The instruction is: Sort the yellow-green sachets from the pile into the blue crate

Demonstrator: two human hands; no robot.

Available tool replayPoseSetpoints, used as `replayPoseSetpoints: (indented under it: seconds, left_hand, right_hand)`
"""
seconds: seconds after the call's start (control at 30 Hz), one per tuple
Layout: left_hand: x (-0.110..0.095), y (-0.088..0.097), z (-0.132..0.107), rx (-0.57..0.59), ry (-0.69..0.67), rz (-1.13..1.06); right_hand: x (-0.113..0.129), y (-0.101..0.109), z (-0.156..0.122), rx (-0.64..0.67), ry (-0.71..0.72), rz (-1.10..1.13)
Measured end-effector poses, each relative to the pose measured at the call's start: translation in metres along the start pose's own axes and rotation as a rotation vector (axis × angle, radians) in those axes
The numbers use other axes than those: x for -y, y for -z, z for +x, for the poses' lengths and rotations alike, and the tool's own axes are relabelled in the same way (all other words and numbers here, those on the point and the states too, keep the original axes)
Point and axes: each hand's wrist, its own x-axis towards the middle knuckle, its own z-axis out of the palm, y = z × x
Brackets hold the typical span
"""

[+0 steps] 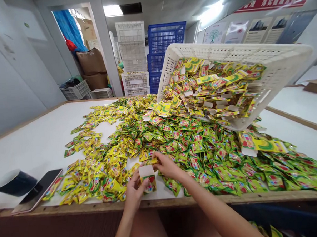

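Note:
My left hand (134, 189) is closed around a small printed carton (149, 181), its pale flap raised at the top. Just right of it, the fingers of my right hand (162, 165) are pinched together on a yellow packet (153, 161), close to the carton's upper edge. Both hands are near the table's front edge. Heaped around them are small sealed packets, yellow ones (110, 171) to the left and green ones (204, 158) to the right. What lies inside the carton is hidden from me.
A white plastic basket (281, 59), tipped toward me, spills flattened cartons (213, 90) over the heap. A dark cup (17, 186) and a phone (40, 190) lie at the left. Stacked white crates (133, 59) and blue crates (167, 39) stand behind the table.

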Motion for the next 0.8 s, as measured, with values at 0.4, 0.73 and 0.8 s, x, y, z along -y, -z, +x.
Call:
replayPoseSetpoints:
  seconds: [0.4,0.73,0.8]
  left_hand:
    - [0.002,0.000,0.000,-0.108,0.143,-0.184]
    - [0.002,0.000,0.003,0.027,0.131,-0.080]
    - [0.005,0.000,0.004,0.034,0.117,-0.060]
  right_hand:
    - [-0.002,-0.050,-0.021,-0.304,-0.230,0.810]
    - [0.002,-0.053,-0.024,-0.210,-0.227,1.071]
    - [-0.002,-0.051,-0.022,-0.266,-0.248,1.033]
